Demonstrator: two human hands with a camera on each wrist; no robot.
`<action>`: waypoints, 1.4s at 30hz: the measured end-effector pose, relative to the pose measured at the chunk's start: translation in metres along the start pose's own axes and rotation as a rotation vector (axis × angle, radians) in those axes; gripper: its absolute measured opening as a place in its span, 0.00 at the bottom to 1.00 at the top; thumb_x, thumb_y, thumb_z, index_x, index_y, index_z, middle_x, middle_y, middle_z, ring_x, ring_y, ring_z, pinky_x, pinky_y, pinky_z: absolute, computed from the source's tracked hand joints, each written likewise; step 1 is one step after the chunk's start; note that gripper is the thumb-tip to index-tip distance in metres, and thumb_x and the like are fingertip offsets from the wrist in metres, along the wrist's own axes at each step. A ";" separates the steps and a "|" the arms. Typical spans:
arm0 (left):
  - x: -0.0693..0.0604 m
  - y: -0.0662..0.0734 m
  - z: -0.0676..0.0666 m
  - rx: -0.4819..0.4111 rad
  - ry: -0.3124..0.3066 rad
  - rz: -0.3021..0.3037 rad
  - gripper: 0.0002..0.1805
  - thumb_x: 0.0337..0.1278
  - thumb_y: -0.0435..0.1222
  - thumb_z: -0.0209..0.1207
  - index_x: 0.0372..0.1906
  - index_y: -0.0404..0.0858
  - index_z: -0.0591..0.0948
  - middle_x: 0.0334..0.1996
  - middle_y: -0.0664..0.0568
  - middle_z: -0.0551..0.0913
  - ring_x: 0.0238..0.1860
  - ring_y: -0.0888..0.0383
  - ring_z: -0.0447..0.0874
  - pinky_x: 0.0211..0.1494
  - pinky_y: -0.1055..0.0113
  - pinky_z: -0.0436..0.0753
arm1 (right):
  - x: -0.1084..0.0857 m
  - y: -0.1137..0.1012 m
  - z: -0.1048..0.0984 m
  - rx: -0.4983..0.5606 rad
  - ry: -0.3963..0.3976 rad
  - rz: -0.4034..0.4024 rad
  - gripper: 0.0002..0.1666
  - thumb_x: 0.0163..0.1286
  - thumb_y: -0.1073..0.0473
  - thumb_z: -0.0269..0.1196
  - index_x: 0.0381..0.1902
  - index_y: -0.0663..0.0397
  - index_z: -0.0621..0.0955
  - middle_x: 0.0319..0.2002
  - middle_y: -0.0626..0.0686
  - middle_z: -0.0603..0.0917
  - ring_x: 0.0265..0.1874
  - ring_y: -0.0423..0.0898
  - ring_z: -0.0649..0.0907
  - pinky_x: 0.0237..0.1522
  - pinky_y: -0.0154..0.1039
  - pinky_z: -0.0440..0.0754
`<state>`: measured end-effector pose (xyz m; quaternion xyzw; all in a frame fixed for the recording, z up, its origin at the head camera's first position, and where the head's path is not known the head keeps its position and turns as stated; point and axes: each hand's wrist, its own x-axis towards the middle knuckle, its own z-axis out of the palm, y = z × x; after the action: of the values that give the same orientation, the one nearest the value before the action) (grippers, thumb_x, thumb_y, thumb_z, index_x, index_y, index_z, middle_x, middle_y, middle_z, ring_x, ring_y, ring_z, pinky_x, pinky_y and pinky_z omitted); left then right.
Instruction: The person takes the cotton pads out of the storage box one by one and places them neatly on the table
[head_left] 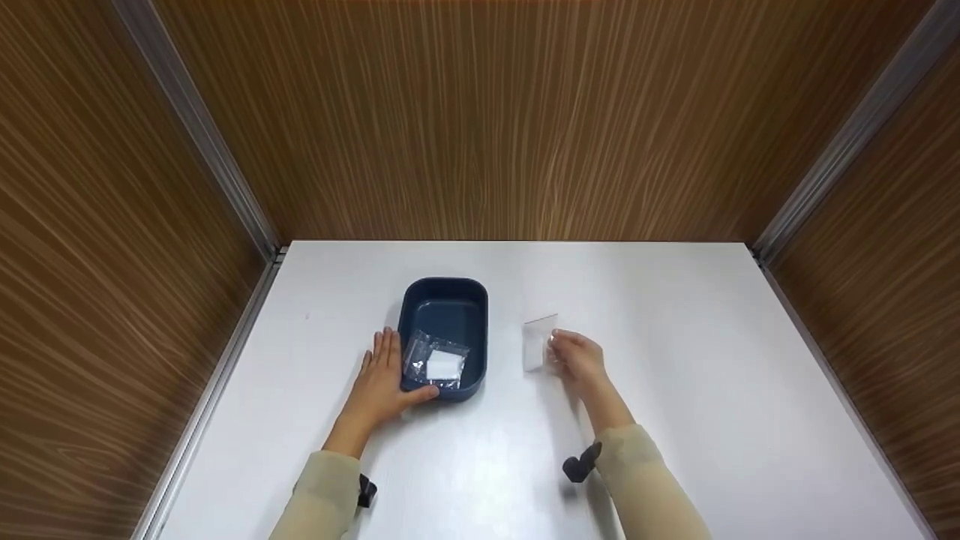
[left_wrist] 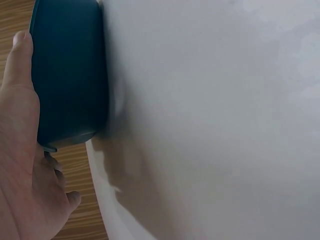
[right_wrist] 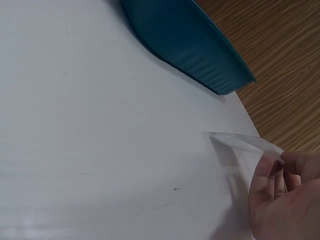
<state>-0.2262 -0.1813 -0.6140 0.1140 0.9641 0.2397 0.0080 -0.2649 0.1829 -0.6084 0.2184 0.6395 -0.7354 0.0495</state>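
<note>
A dark blue rectangular bin (head_left: 450, 311) stands on the white table. Inside its near end lies a clear plastic bag (head_left: 420, 356) with a white piece in it. Along the bin's left side and near corner rests my left hand (head_left: 379, 386), fingers straight, the thumb over the near rim. In the left wrist view that thumb lies against the bin's wall (left_wrist: 70, 75). To the right of the bin, my right hand (head_left: 581, 358) pinches the edge of a small clear plastic bag (head_left: 536, 345) with something white in it. The right wrist view shows this bag (right_wrist: 245, 142) held between thumb and fingers.
The white tabletop (head_left: 712, 375) stretches right of the right hand. Wood-grain panels (head_left: 480, 135) enclose the table at the back and both sides, with metal rails (head_left: 217, 142) at the corners. A small black device (head_left: 581, 463) is at the right wrist.
</note>
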 end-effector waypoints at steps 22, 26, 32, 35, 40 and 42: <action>0.000 0.000 0.001 0.010 0.003 0.003 0.74 0.42 0.74 0.61 0.78 0.27 0.43 0.79 0.34 0.40 0.80 0.37 0.36 0.80 0.43 0.46 | 0.002 0.009 -0.002 -0.242 0.067 -0.099 0.16 0.70 0.64 0.62 0.54 0.64 0.83 0.37 0.55 0.85 0.33 0.43 0.83 0.35 0.32 0.84; 0.000 0.001 0.001 0.012 0.008 0.004 0.73 0.43 0.72 0.63 0.78 0.26 0.43 0.79 0.33 0.41 0.80 0.37 0.36 0.80 0.43 0.47 | 0.001 0.009 -0.001 -0.342 0.091 -0.154 0.16 0.69 0.64 0.61 0.53 0.65 0.83 0.39 0.58 0.86 0.32 0.43 0.83 0.33 0.30 0.82; 0.000 0.002 0.000 -0.002 0.009 0.001 0.73 0.43 0.71 0.64 0.78 0.27 0.43 0.79 0.33 0.41 0.80 0.38 0.35 0.80 0.43 0.45 | -0.002 0.009 -0.004 -0.493 0.134 -0.185 0.18 0.70 0.59 0.61 0.54 0.60 0.84 0.48 0.60 0.86 0.42 0.50 0.85 0.44 0.37 0.83; -0.001 0.003 -0.001 0.005 -0.006 -0.012 0.73 0.43 0.72 0.63 0.78 0.28 0.41 0.79 0.34 0.40 0.80 0.39 0.34 0.80 0.45 0.44 | -0.003 0.008 -0.005 -0.530 0.137 -0.198 0.19 0.71 0.58 0.60 0.56 0.59 0.83 0.51 0.60 0.86 0.46 0.53 0.85 0.50 0.43 0.83; 0.000 0.002 -0.001 0.008 -0.001 -0.004 0.73 0.43 0.72 0.63 0.78 0.28 0.42 0.79 0.33 0.40 0.80 0.38 0.36 0.80 0.44 0.45 | -0.004 0.008 -0.008 -0.567 0.157 -0.218 0.18 0.72 0.57 0.60 0.55 0.57 0.83 0.48 0.58 0.87 0.43 0.51 0.85 0.48 0.42 0.84; 0.000 0.001 -0.001 0.010 0.001 0.000 0.73 0.43 0.72 0.63 0.78 0.27 0.43 0.79 0.33 0.41 0.80 0.38 0.36 0.80 0.43 0.46 | -0.005 0.009 -0.009 -0.551 0.152 -0.221 0.18 0.72 0.58 0.60 0.55 0.57 0.83 0.46 0.58 0.87 0.40 0.50 0.86 0.44 0.40 0.85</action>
<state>-0.2258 -0.1807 -0.6124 0.1142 0.9652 0.2350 0.0071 -0.2549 0.1886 -0.6151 0.1805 0.8367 -0.5166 -0.0215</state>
